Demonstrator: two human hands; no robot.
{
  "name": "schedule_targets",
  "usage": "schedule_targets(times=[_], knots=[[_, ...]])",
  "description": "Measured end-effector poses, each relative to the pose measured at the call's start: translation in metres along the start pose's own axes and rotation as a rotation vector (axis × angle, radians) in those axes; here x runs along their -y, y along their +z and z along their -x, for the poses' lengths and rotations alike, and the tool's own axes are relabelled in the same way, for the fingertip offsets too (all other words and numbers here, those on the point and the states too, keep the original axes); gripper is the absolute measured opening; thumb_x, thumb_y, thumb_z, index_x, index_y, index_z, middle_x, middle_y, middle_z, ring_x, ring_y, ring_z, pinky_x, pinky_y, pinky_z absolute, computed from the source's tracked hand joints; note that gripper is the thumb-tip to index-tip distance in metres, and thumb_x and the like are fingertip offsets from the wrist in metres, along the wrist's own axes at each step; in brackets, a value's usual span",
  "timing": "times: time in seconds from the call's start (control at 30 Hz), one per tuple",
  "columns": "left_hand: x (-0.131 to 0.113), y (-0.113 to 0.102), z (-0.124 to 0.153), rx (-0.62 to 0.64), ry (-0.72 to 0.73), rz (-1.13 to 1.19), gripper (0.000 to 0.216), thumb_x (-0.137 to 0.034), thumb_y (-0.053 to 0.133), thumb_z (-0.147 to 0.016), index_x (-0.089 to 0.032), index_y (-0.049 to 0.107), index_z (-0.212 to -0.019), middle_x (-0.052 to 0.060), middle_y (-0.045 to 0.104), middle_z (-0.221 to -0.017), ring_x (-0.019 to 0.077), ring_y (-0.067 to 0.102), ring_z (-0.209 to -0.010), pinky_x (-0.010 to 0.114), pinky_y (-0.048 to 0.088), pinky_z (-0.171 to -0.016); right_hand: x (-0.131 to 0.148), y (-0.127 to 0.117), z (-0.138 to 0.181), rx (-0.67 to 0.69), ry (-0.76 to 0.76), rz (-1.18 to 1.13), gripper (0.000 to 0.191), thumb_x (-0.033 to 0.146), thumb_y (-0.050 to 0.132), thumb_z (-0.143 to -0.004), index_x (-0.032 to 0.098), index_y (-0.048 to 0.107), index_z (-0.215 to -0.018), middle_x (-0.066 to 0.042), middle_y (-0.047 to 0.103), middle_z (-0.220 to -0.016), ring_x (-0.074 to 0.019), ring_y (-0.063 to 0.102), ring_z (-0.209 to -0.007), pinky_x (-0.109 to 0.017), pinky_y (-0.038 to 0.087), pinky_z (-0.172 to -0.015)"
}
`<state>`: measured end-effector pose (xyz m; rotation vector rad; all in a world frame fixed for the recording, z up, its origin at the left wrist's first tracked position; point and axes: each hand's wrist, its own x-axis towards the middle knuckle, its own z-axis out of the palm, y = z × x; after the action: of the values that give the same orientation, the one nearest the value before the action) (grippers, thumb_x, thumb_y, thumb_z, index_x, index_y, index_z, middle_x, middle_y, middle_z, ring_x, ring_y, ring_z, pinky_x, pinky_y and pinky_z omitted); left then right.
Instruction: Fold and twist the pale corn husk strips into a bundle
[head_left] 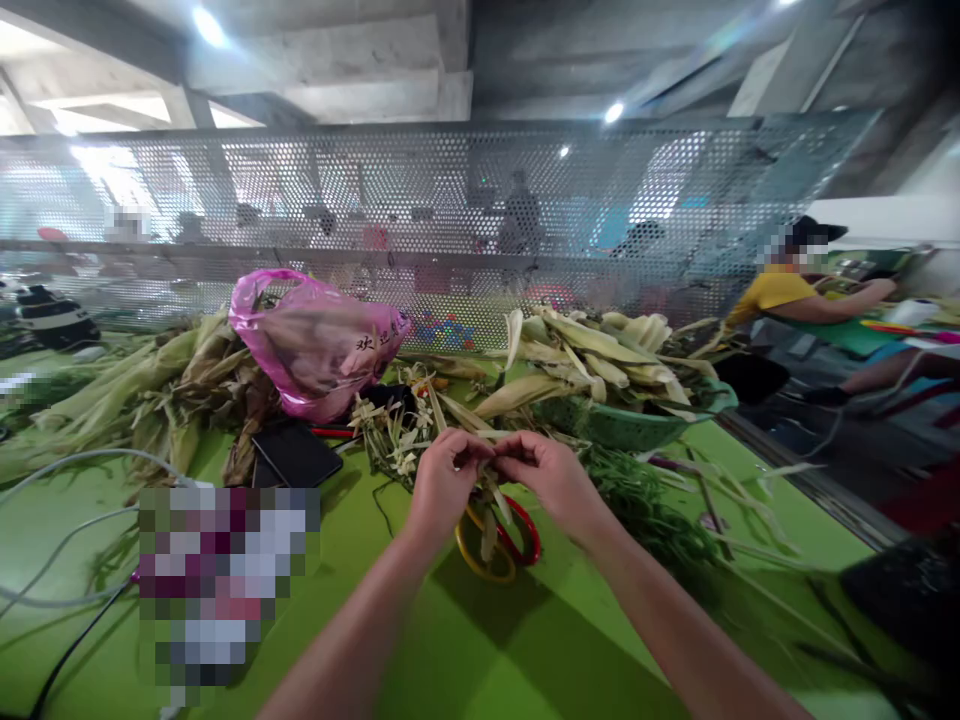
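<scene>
My left hand [446,480] and my right hand [551,480] meet over the middle of the green table, fingers pinched together on a pale corn husk strip [498,500]. Part of the strip hangs below the fingertips; the pinched part is hidden. Just under my hands lie scissors with one red and one yellow handle loop [487,577], their blades out of sight. Behind my left hand is a heap of small cut or knotted husk pieces [394,440]. Dark green thin strands [649,510] lie to the right of my right hand.
A pink plastic bag [315,340] stands behind my hands. Dry husks [180,390] pile up at left, and a green basin [630,425] heaped with husks is at right. A phone [296,455] and a white cable [75,455] lie leftward. Another person [787,290] sits at far right.
</scene>
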<state>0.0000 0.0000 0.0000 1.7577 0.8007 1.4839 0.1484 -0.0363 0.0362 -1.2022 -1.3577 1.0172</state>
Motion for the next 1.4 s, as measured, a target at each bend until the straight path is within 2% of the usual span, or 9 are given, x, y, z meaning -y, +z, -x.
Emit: schedule_targets(times=[0.23, 0.63, 0.8, 0.87, 1.07, 1.4], knots=[[-0.002, -0.001, 0.000, 0.011, -0.024, 0.011, 0.024, -0.001, 0.052, -0.071, -0.018, 0.068, -0.077, 0.002, 0.062, -0.078, 0.0129, 0.059, -0.075, 0.023, 0.044, -0.071, 0.000, -0.002, -0.001, 0.099, -0.029, -0.006, 0.019, 0.025, 0.070, -0.071, 0.018, 0.070, -0.089, -0.003, 0.069, -0.079, -0.0164, 0.061, -0.072, -0.031, 0.050, -0.071], [-0.001, 0.000, -0.001, 0.029, -0.089, 0.048, 0.025, 0.000, 0.051, -0.068, -0.017, 0.068, -0.078, 0.002, 0.063, -0.078, 0.0134, 0.059, -0.073, 0.023, 0.045, -0.067, -0.007, -0.001, -0.003, -0.025, -0.068, 0.026, 0.011, 0.018, 0.067, -0.066, 0.020, 0.059, -0.073, 0.003, 0.059, -0.066, -0.0139, 0.059, -0.064, -0.028, 0.049, -0.065], [0.000, 0.001, 0.000, 0.012, -0.096, 0.087, 0.022, -0.002, 0.052, -0.070, -0.016, 0.067, -0.078, 0.002, 0.062, -0.079, 0.0127, 0.059, -0.074, 0.023, 0.045, -0.068, -0.001, -0.001, -0.002, 0.085, -0.043, -0.010, 0.020, 0.022, 0.068, -0.069, 0.019, 0.066, -0.088, -0.002, 0.067, -0.082, -0.0177, 0.063, -0.079, -0.033, 0.051, -0.077], [0.001, 0.001, 0.000, 0.011, -0.102, 0.107, 0.020, -0.004, 0.054, -0.071, -0.016, 0.067, -0.078, 0.002, 0.062, -0.078, 0.0127, 0.059, -0.074, 0.023, 0.045, -0.068, 0.001, -0.001, -0.001, 0.100, -0.041, 0.014, 0.019, 0.023, 0.069, -0.069, 0.018, 0.067, -0.087, -0.004, 0.068, -0.083, -0.0186, 0.063, -0.080, -0.034, 0.051, -0.079], [0.001, 0.001, 0.000, 0.021, -0.127, 0.134, 0.016, -0.006, 0.056, -0.071, -0.016, 0.067, -0.077, 0.002, 0.062, -0.078, 0.0130, 0.058, -0.073, 0.023, 0.045, -0.067, -0.001, -0.001, -0.001, 0.010, -0.063, 0.077, 0.015, 0.027, 0.068, -0.070, 0.019, 0.065, -0.081, -0.001, 0.065, -0.074, -0.0179, 0.061, -0.072, -0.034, 0.050, -0.073], [-0.004, -0.002, -0.002, 0.048, -0.232, 0.171, 0.014, -0.009, 0.058, -0.071, -0.016, 0.068, -0.079, 0.003, 0.067, -0.077, 0.0139, 0.060, -0.073, 0.025, 0.046, -0.069, 0.006, 0.001, 0.002, -0.011, -0.057, 0.092, 0.008, 0.024, 0.063, -0.070, 0.019, 0.058, -0.074, 0.002, 0.057, -0.068, -0.0148, 0.054, -0.068, -0.029, 0.046, -0.067]])
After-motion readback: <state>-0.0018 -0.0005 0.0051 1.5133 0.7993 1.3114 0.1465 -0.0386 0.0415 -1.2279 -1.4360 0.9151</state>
